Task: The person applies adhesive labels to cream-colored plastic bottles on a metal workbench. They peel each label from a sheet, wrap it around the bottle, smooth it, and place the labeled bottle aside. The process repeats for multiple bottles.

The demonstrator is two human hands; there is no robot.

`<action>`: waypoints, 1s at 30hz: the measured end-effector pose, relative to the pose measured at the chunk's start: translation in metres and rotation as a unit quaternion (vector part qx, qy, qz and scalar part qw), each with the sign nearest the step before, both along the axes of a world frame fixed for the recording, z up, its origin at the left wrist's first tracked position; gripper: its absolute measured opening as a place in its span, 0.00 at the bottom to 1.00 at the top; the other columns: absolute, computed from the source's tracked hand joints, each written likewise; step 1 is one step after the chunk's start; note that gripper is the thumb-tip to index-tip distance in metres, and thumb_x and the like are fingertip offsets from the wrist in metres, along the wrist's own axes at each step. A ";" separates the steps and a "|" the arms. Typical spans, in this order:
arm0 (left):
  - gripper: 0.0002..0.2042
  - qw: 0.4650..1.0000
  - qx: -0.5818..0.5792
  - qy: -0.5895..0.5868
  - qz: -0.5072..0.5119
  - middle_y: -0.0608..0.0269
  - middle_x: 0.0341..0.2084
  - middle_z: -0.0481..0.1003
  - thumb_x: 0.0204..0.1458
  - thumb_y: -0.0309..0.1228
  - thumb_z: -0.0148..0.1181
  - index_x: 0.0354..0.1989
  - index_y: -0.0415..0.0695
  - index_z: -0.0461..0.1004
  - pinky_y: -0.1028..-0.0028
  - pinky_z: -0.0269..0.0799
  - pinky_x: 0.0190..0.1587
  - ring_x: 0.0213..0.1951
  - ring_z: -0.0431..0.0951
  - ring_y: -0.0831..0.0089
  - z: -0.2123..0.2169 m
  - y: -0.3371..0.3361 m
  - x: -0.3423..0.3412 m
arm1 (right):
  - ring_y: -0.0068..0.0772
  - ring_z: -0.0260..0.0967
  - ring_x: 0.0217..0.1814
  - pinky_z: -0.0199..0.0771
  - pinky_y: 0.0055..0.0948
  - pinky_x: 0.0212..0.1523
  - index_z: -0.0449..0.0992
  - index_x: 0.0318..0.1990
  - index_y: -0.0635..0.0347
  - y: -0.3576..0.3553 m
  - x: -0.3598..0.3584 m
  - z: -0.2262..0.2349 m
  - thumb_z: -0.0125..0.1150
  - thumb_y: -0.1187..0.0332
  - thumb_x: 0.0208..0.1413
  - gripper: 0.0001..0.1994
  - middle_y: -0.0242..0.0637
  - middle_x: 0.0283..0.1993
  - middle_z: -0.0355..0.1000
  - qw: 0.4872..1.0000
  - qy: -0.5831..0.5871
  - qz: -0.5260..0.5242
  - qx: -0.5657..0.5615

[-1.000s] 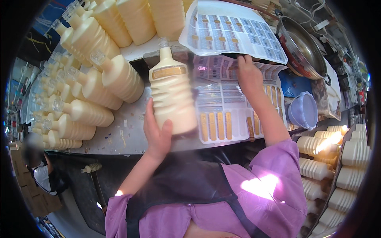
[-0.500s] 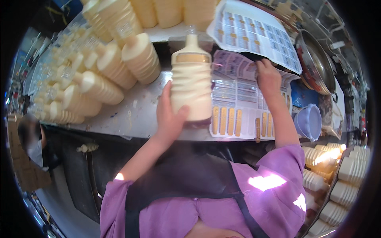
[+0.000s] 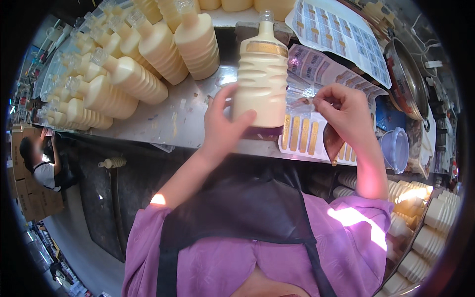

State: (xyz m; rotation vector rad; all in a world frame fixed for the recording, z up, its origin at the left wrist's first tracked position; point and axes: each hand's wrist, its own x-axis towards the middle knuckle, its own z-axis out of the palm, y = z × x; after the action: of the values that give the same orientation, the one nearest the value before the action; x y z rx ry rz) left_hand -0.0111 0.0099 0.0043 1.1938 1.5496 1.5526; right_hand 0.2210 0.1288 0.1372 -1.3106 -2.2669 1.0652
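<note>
Curled against the cream bottle, the left hand holds it; the right hand bends near gold stickers, its grip hard to tell.

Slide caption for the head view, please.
Left hand around a cream bottle's lower side, right hand over a gold-striped label sheet.

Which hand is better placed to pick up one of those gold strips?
Probably the right hand, though possibly not empty: it is close to the gold strips, while the left hand holds the cream bottle.
</note>
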 end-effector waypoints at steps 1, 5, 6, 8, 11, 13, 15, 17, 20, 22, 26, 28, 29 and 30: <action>0.31 1.000 -0.008 -0.021 -0.002 0.48 0.58 0.70 0.53 0.33 0.68 0.65 0.41 0.67 0.62 0.71 0.59 0.56 0.75 0.59 0.000 -0.002 -0.001 | 0.16 0.74 0.28 0.70 0.20 0.29 0.79 0.39 0.63 -0.007 -0.004 0.005 0.65 0.73 0.60 0.04 0.37 0.31 0.80 0.996 0.071 0.004 -0.053; 0.24 0.997 0.004 -0.081 -0.021 0.53 0.60 0.69 0.64 0.37 0.52 0.66 0.40 0.66 0.66 0.66 0.63 0.57 0.72 0.64 -0.001 -0.011 -0.005 | 0.19 0.76 0.30 0.75 0.22 0.31 0.79 0.41 0.68 -0.032 -0.027 0.002 0.64 0.70 0.62 0.08 0.36 0.34 0.81 0.940 0.254 -0.057 -0.219; 0.23 0.995 0.019 -0.090 -0.030 0.55 0.60 0.69 0.68 0.40 0.46 0.67 0.39 0.65 0.67 0.63 0.64 0.58 0.70 0.67 -0.002 -0.012 -0.006 | 0.17 0.75 0.27 0.73 0.19 0.28 0.78 0.41 0.67 -0.033 -0.029 -0.009 0.64 0.70 0.62 0.08 0.38 0.34 0.81 0.925 0.261 -0.057 -0.269; 0.30 0.995 0.057 -0.075 -0.036 0.55 0.62 0.67 0.72 0.51 0.34 0.68 0.38 0.62 0.68 0.57 0.67 0.61 0.67 0.68 -0.009 -0.013 -0.004 | 0.15 0.71 0.22 0.67 0.17 0.23 0.78 0.40 0.66 -0.041 -0.035 -0.045 0.63 0.69 0.63 0.08 0.38 0.34 0.81 0.898 0.304 -0.102 -0.302; 0.29 0.994 0.072 -0.079 -0.019 0.54 0.61 0.68 0.70 0.48 0.47 0.69 0.38 0.60 0.67 0.57 0.68 0.63 0.65 0.67 -0.002 -0.011 0.004 | 0.15 0.65 0.16 0.62 0.15 0.17 0.78 0.41 0.65 -0.057 -0.045 -0.084 0.62 0.69 0.63 0.07 0.38 0.32 0.80 0.867 0.342 -0.179 -0.314; 0.29 1.000 0.010 0.000 0.014 0.50 0.60 0.69 0.64 0.44 0.58 0.67 0.36 0.63 0.64 0.60 0.67 0.63 0.67 0.62 -0.001 -0.002 0.009 | 0.16 0.65 0.16 0.62 0.15 0.18 0.78 0.41 0.64 -0.060 -0.045 -0.089 0.63 0.69 0.63 0.07 0.36 0.30 0.79 0.870 0.347 -0.181 -0.300; 0.31 0.999 -0.015 0.025 0.035 0.48 0.58 0.70 0.58 0.40 0.66 0.65 0.36 0.64 0.62 0.63 0.66 0.63 0.68 0.59 -0.002 0.002 0.009 | 0.15 0.66 0.18 0.62 0.15 0.20 0.78 0.41 0.64 -0.062 -0.046 -0.087 0.63 0.68 0.63 0.08 0.35 0.29 0.78 0.875 0.346 -0.180 -0.287; 0.33 0.999 0.002 -0.004 0.039 0.48 0.57 0.71 0.53 0.38 0.73 0.63 0.36 0.65 0.62 0.65 0.65 0.62 0.70 0.59 -0.003 0.006 0.009 | 0.15 0.66 0.20 0.63 0.15 0.22 0.78 0.41 0.64 -0.062 -0.048 -0.088 0.63 0.68 0.63 0.08 0.35 0.29 0.78 0.886 0.336 -0.183 -0.261; 0.32 0.998 -0.011 -0.048 0.034 0.49 0.57 0.71 0.54 0.36 0.72 0.63 0.36 0.66 0.64 0.65 0.65 0.61 0.70 0.61 -0.004 0.005 0.007 | 0.14 0.67 0.23 0.63 0.16 0.25 0.79 0.41 0.65 -0.062 -0.046 -0.088 0.63 0.67 0.64 0.08 0.33 0.29 0.78 0.900 0.317 -0.177 -0.240; 0.32 0.997 -0.009 -0.074 0.028 0.50 0.57 0.72 0.53 0.35 0.73 0.63 0.36 0.66 0.64 0.65 0.65 0.61 0.70 0.62 -0.003 0.006 0.006 | 0.14 0.67 0.24 0.64 0.16 0.27 0.79 0.40 0.65 -0.062 -0.045 -0.088 0.64 0.67 0.64 0.09 0.32 0.29 0.77 0.906 0.309 -0.171 -0.233; 0.31 0.996 -0.006 -0.089 0.027 0.51 0.57 0.72 0.54 0.34 0.72 0.64 0.36 0.67 0.65 0.65 0.65 0.61 0.70 0.63 -0.003 0.007 0.007 | 0.15 0.70 0.27 0.67 0.16 0.30 0.80 0.40 0.66 -0.061 -0.044 -0.094 0.65 0.67 0.63 0.09 0.31 0.29 0.77 0.913 0.306 -0.165 -0.214; 0.31 0.996 -0.004 -0.086 0.028 0.51 0.57 0.72 0.54 0.33 0.71 0.64 0.36 0.66 0.65 0.65 0.65 0.61 0.70 0.64 -0.003 0.006 0.008 | 0.16 0.71 0.29 0.68 0.16 0.31 0.80 0.40 0.66 -0.060 -0.044 -0.097 0.65 0.68 0.63 0.09 0.30 0.30 0.77 0.915 0.301 -0.164 -0.210; 0.31 0.996 -0.004 -0.085 0.029 0.50 0.57 0.72 0.54 0.33 0.71 0.64 0.36 0.66 0.65 0.65 0.65 0.61 0.70 0.64 -0.003 0.006 0.008 | 0.16 0.72 0.30 0.69 0.16 0.32 0.80 0.40 0.67 -0.059 -0.044 -0.097 0.66 0.68 0.63 0.08 0.30 0.30 0.77 0.916 0.298 -0.165 -0.212; 0.31 0.996 -0.003 -0.083 0.025 0.50 0.58 0.71 0.55 0.32 0.71 0.65 0.35 0.65 0.65 0.64 0.65 0.62 0.69 0.63 -0.004 0.005 0.008 | 0.16 0.72 0.30 0.70 0.16 0.33 0.80 0.40 0.67 -0.059 -0.044 -0.097 0.66 0.69 0.62 0.08 0.30 0.30 0.77 0.917 0.294 -0.166 -0.213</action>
State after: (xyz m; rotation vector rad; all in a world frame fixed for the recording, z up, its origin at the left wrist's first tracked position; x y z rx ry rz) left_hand -0.0030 0.0152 0.0003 1.0022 1.4842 1.6359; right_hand 0.1766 0.0700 0.0400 -1.2366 -1.3665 1.6104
